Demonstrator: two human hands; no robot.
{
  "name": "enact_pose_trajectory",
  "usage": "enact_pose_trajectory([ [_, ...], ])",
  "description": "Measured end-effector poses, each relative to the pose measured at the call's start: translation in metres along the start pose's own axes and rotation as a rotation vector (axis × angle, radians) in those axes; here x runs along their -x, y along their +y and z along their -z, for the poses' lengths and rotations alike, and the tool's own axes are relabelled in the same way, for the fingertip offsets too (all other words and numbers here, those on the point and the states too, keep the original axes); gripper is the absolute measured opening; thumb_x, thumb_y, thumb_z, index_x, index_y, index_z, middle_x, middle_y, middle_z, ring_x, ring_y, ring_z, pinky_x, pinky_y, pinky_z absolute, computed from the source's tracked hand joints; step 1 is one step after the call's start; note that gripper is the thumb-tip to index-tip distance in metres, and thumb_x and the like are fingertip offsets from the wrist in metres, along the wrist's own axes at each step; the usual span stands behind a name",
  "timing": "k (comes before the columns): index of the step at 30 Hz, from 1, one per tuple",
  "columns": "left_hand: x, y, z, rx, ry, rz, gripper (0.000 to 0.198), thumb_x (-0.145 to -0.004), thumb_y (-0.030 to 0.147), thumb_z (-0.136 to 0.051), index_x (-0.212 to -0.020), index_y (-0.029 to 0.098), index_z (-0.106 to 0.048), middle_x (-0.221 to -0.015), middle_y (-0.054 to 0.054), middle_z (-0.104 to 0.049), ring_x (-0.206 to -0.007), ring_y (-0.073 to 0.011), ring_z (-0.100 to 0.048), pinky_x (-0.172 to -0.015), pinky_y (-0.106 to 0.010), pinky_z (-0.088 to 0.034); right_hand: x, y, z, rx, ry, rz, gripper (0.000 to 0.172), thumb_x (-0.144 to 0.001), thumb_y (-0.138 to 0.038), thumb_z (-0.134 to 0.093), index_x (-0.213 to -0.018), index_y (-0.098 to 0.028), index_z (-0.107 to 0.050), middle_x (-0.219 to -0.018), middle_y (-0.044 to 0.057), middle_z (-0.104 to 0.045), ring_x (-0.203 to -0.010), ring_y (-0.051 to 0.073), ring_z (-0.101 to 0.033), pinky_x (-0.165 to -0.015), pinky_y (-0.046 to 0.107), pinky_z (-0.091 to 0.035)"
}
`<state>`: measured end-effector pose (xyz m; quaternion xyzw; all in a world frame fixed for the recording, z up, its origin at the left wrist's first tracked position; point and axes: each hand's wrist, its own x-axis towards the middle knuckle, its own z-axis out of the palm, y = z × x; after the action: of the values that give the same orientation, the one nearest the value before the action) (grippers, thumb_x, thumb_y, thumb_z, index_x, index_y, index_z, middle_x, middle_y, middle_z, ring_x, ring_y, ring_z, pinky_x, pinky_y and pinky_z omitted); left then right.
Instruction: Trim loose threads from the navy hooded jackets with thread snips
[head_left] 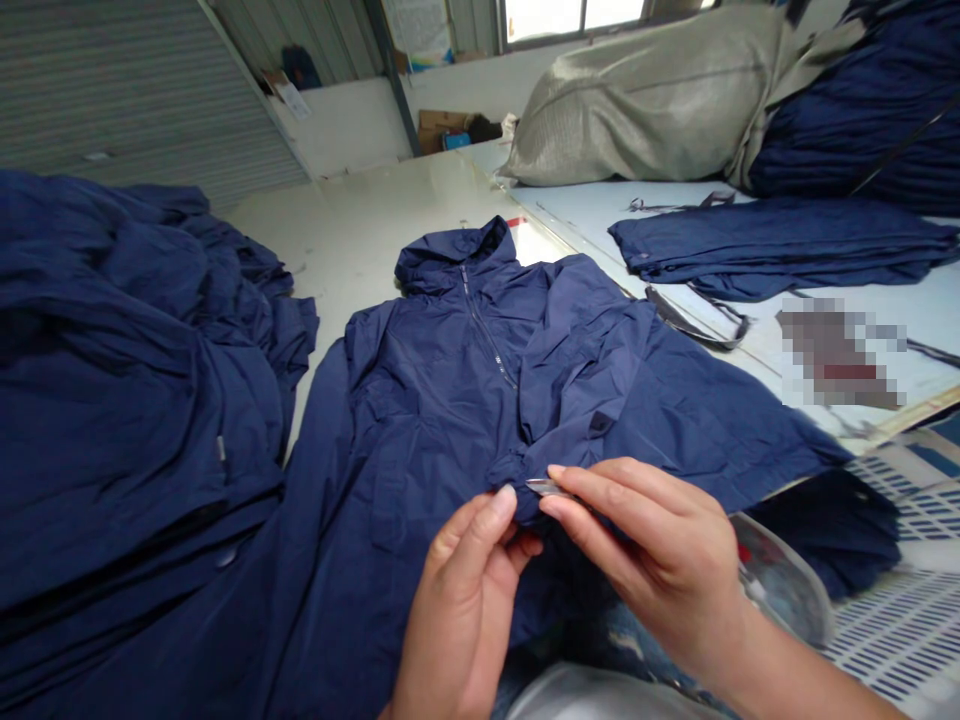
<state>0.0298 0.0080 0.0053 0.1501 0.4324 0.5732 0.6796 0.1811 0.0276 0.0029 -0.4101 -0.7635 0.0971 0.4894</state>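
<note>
On the table (337, 215), a navy hooded jacket (442, 375) lies spread just beyond the left hand (469, 570), which pinches a sleeve end (511, 468). Beside it, the right hand (660, 540) grips a small metal tool (546, 487).

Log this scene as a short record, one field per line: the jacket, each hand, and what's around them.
Garment: navy hooded jacket with front zipper, spread on table
Left hand: pinching a bunched part of the jacket
Right hand: holding small metal tool, exact type unclear
Left side: heaped navy fabric
Right side: folded navy cloth
Behind: large greyish sack
</note>
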Motion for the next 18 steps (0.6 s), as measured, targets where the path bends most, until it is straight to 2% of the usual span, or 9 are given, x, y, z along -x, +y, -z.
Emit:
enact_pose_trajectory([
  [7,-0.002,0.0,0.002,0.023,0.009,0.05,0.006,-0.078,0.024,-0.077,-0.077,0.019,-0.076,-0.086,-0.004,-0.074,-0.085,-0.0162,-0.063,-0.073,-0.028,-0.054,0.0,0.001,0.0,-0.055,0.007,-0.026,0.015,-0.088,-0.015,-0.07,-0.103,-0.012,-0.071,-0.085,0.006,-0.075,-0.071,0.013,-0.068,-0.065,0.025,-0.052],
  [10,-0.001,0.001,0.0,-0.008,0.008,0.044,0.006,-0.08,0.025,-0.076,-0.08,0.02,-0.076,-0.09,-0.004,-0.075,-0.086,-0.0163,-0.063,-0.072,-0.026,-0.054,-0.002,0.003,0.004,-0.171,0.029,-0.135,0.013,-0.09,-0.015,-0.067,-0.102,-0.017,-0.072,-0.084,0.003,-0.073,-0.071,0.01,-0.067,-0.065,0.02,-0.052],
  [13,0.0,0.003,-0.004,-0.082,0.015,0.017,0.005,-0.079,0.025,-0.077,-0.081,0.021,-0.077,-0.089,-0.002,-0.075,-0.081,-0.0143,-0.063,-0.069,-0.023,-0.052,-0.006,0.004,0.008,-0.215,0.085,-0.268,0.015,-0.089,-0.024,-0.069,-0.103,-0.021,-0.071,-0.084,0.001,-0.071,-0.072,0.01,-0.066,-0.064,0.018,-0.051],
  [16,0.001,0.005,-0.007,-0.193,0.007,-0.011,0.011,-0.076,0.027,-0.08,-0.084,0.021,-0.078,-0.084,-0.002,-0.074,-0.076,-0.0137,-0.062,-0.069,-0.021,-0.05,-0.012,0.004,0.006,-0.284,0.002,-0.271,0.04,-0.077,-0.034,-0.081,-0.113,-0.021,-0.068,-0.088,0.002,-0.071,-0.075,0.013,-0.066,-0.064,0.019,-0.052],
  [17,0.002,0.006,-0.008,-0.23,0.0,-0.02,0.013,-0.074,0.027,-0.08,-0.086,0.02,-0.078,-0.083,-0.003,-0.074,-0.076,-0.014,-0.062,-0.071,-0.021,-0.05,-0.014,0.006,0.004,-0.313,-0.052,-0.251,0.041,-0.075,-0.033,-0.082,-0.112,-0.021,-0.069,-0.087,0.001,-0.071,-0.073,0.013,-0.066,-0.063,0.019,-0.052],
  [18,0.002,0.006,-0.008,-0.26,-0.005,-0.026,0.015,-0.073,0.027,-0.081,-0.086,0.02,-0.079,-0.082,-0.003,-0.074,-0.076,-0.0143,-0.062,-0.073,-0.022,-0.05,-0.016,0.008,0.002,-0.327,-0.093,-0.235,0.035,-0.076,-0.03,-0.081,-0.108,-0.022,-0.07,-0.084,0.001,-0.07,-0.071,0.012,-0.065,-0.063,0.019,-0.051],
])
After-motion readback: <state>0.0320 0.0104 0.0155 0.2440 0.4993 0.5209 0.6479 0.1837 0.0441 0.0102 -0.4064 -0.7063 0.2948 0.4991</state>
